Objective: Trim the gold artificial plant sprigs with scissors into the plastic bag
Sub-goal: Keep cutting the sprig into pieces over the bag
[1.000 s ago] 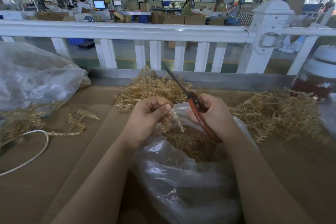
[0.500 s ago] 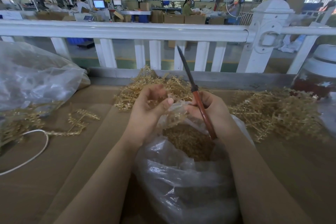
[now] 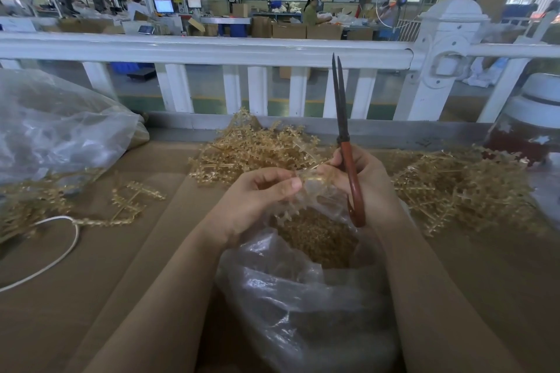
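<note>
Her left hand (image 3: 257,197) pinches a light, springy gold sprig (image 3: 312,180) by its stem over the plastic bag (image 3: 303,297), right hand (image 3: 368,185) gripping upright red-handled scissors (image 3: 348,160).

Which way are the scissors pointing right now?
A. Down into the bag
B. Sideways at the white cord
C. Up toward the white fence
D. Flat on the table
C: the right hand holds the red-handled scissors upright, with the nearly closed blades rising in front of the white fence, above the plastic bag.
</note>
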A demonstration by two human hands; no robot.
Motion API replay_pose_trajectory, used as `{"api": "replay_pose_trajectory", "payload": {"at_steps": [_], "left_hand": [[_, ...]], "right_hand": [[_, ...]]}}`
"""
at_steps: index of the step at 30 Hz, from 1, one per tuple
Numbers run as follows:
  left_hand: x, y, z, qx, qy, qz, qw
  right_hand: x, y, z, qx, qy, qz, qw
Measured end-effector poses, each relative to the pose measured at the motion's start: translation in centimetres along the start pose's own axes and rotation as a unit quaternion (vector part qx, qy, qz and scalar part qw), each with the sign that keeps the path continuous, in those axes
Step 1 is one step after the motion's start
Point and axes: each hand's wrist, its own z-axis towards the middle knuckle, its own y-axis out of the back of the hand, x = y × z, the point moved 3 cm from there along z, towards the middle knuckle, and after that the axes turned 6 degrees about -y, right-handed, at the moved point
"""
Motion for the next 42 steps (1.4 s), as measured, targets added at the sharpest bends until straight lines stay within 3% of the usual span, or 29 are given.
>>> {"api": "replay_pose_trajectory", "payload": {"at_steps": [9,19,26,42], "left_hand": [[0.2,0.1,0.2,-0.025,-0.022,-0.003,0.999],[-0.2,0.7,0.4,-0.156,-0.020,-0.039,0.987],[-0.1,0.2,0.4,-0.141,-0.016,-0.051,0.989],[0.1,0.0,0.4,-0.059,0.000,-0.039,0.998]], "right_hand": [[0.3,-0.5,-0.2,0.011,-0.007,0.014,1.000],[0.3,0.2,-0.5,0.015,0.002,0.027,1.000],[-0.2,-0.7,-0.2,0.046,-0.017,-0.037,0.998],[0.1,-0.5,-0.2,0.040,-0.021,0.018,0.999]]}}
